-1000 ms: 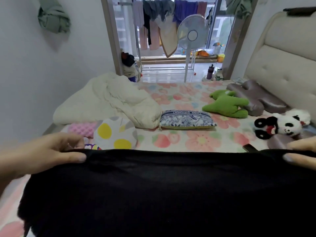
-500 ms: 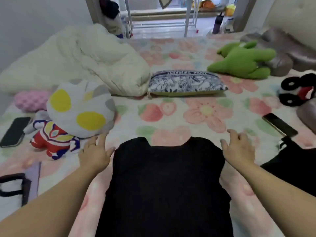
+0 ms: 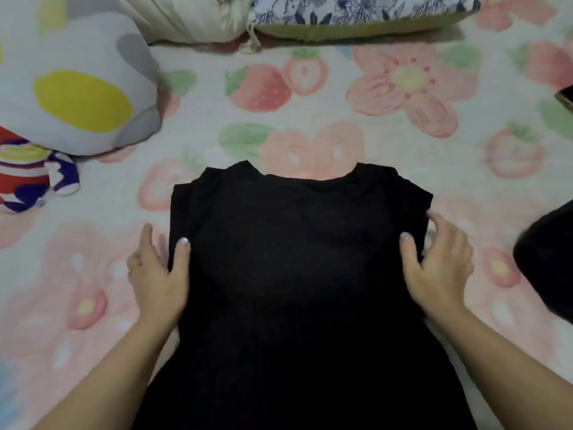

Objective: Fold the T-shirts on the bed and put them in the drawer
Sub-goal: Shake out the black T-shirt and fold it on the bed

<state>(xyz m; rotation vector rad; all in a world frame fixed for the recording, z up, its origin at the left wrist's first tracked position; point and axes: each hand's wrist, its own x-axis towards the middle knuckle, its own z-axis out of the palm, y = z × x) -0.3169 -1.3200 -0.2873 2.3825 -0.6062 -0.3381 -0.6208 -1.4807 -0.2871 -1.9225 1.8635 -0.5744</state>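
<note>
A black T-shirt [image 3: 297, 259] lies flat on the strawberry-print bed sheet [image 3: 310, 97], collar at the far end and its sides turned in to a narrow shape. My left hand [image 3: 156, 274] lies at the shirt's left edge, thumb on the cloth and straight fingers on the sheet beside it. My right hand [image 3: 440, 268] mirrors it at the right edge, thumb on the shirt, fingers spread on the sheet and slightly blurred. Neither hand grips the cloth. The shirt's lower part runs out of view at the bottom.
A grey plush toy [image 3: 80, 88] with yellow spots sits at the far left. A cream duvet [image 3: 186, 17] and a blue floral pillow [image 3: 356, 10] line the far side. Another black garment [image 3: 548, 265] lies at the right edge, with a phone [image 3: 566, 97] beyond it.
A second ago both hands held the shirt up by its top edge. It now lies on the bed, and my hands have slid back along its sides.
</note>
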